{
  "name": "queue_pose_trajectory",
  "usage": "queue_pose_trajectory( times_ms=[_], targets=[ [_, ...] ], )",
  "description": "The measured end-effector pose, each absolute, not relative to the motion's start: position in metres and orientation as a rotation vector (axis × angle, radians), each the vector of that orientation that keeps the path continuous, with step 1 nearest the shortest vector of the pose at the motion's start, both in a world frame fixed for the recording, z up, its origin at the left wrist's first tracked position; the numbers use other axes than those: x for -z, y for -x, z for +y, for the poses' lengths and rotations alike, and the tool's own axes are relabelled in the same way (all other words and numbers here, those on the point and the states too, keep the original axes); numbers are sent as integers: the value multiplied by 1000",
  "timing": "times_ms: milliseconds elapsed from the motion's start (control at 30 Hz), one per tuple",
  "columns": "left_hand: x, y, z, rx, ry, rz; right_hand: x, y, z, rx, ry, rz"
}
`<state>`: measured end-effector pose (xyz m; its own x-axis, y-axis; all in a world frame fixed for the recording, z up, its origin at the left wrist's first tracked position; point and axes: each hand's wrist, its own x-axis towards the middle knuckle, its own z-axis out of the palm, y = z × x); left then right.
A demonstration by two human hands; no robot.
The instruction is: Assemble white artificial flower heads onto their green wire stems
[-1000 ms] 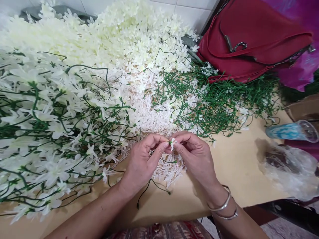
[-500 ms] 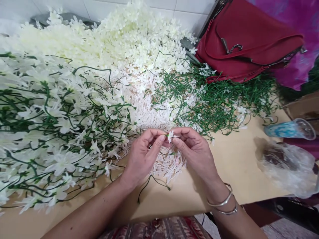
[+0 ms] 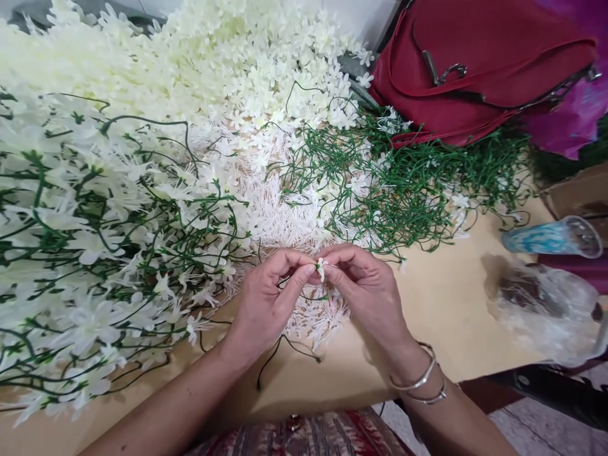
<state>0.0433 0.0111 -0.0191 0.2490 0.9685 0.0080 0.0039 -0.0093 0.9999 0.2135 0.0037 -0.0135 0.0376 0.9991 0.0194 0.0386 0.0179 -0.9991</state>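
Note:
Between my two hands is a small white artificial flower (image 3: 321, 270) with a green base. My left hand (image 3: 273, 297) pinches its green stem end between thumb and forefinger. From the other side, my right hand (image 3: 368, 294) is closed on the flower's white end, thumb and fingertips almost meeting the left ones. Under the hands lie many thin white stamens (image 3: 311, 320). A loose green stem (image 3: 297, 349) rests on the table just below them.
Assembled white flowers with green stems (image 3: 95, 253) heap at the left. Loose white petals (image 3: 256, 69) pile at the back, green stems (image 3: 408, 183) at right. A red bag (image 3: 475, 69), a blue-patterned cup (image 3: 546, 239) and a clear plastic bag (image 3: 555, 316) stand on the table (image 3: 441, 304).
My right fingers have closed in toward the left ones around the flower. The whole view has shifted slightly; the piles lie as before.

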Motion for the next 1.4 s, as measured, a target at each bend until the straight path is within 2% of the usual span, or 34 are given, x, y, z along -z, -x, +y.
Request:
queue_pose_trajectory(
  times_ms=[433, 600, 733, 900, 1000, 1200, 1300, 1400],
  targets=[
    [28, -44, 12, -1099, -1239, 905, 11, -216, 8, -1037, 1175, -1241],
    [8, -25, 19, -1101, -1599, 962, -5, -240, -4, -837, 1335, -1590],
    [-8, -9, 27, -851, -2011, 813, -10, -244, -21, -820, 1567, -1923],
    [0, -7, 31, -719, -2262, 815, -7, -245, -28, -766, 1690, -1935],
    [8, -14, 29, -859, -2245, 808, -11, -245, -27, -803, 1613, -1771],
    [11, -25, 22, -1022, -2008, 766, -15, -225, -20, -1093, 1382, -1417],
    [13, -24, 22, -1074, -1794, 944, -15, -222, -16, -1034, 1411, -1391],
    [17, -23, 24, -1174, -1531, 1090, -19, -228, -10, -813, 1493, -1571]
  ],
)
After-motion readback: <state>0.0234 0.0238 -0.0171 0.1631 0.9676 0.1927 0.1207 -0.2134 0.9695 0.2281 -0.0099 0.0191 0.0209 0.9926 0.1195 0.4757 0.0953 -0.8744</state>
